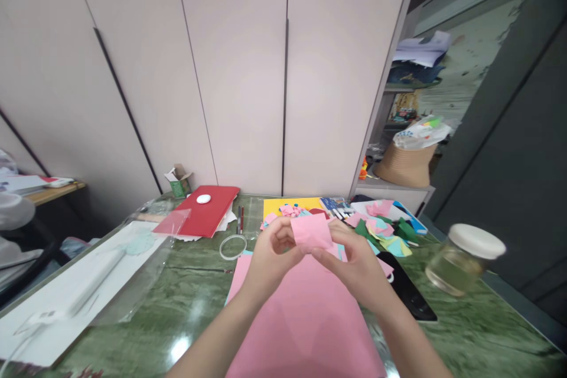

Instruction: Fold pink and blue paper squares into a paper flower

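Observation:
Both my hands are raised over the green marble table (186, 301), pinching a small pink paper square (311, 231) between them. My left hand (270, 257) grips its left edge with curled fingers. My right hand (354, 263) holds its lower right side with thumb and fingers closed. Beneath my forearms lies a large pink paper sheet (305, 319). Behind the square are scattered small pink, green, yellow and blue paper pieces (383, 230) and a yellow sheet (287, 207).
A glass jar with a white lid (465, 260) stands at the right. A black phone (405, 289) lies beside my right wrist. A tape ring (233, 246), red folder (201, 212), pens (240, 220) and a white sheet under clear plastic (84, 283) lie to the left.

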{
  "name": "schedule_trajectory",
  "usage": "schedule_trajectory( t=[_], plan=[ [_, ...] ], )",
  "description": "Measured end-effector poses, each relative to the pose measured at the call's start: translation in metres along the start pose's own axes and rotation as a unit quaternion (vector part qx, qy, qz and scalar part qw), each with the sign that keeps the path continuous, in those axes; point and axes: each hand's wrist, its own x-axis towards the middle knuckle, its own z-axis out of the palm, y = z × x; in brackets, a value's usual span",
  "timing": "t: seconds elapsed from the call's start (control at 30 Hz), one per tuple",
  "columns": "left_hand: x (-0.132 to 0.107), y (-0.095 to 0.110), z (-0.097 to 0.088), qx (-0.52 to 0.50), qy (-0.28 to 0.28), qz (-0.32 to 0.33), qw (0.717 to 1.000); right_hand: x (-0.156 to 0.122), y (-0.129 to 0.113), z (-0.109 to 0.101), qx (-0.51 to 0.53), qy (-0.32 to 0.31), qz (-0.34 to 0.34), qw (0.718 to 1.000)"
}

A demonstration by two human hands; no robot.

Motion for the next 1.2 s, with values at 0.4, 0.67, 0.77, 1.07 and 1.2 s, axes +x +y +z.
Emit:
schedule_trajectory(
  t=[0.4, 0.67, 0.77, 1.07, 1.2],
  plan=[
    [-0.001, -0.005, -0.005, 0.025, 0.037, 0.026, 0.999, 0.000, -0.006, 0.002, 0.000, -0.038, -0.004, 0.999],
    [-0.003, 0.010, -0.002, 0.073, -0.044, -0.021, 0.996, -0.001, 0.000, -0.005, -0.042, -0.084, -0.012, 0.996],
    [-0.001, 0.010, -0.006, 0.072, -0.035, -0.018, 0.997, -0.001, -0.002, -0.007, -0.050, -0.100, -0.008, 0.994],
    [-0.002, 0.003, -0.003, 0.056, -0.030, 0.020, 0.998, 0.001, 0.000, -0.003, -0.026, -0.064, 0.004, 0.998],
    [0.000, 0.006, -0.005, 0.089, -0.073, -0.017, 0.993, 0.000, 0.001, -0.002, -0.023, -0.038, -0.014, 0.999]
  ],
)
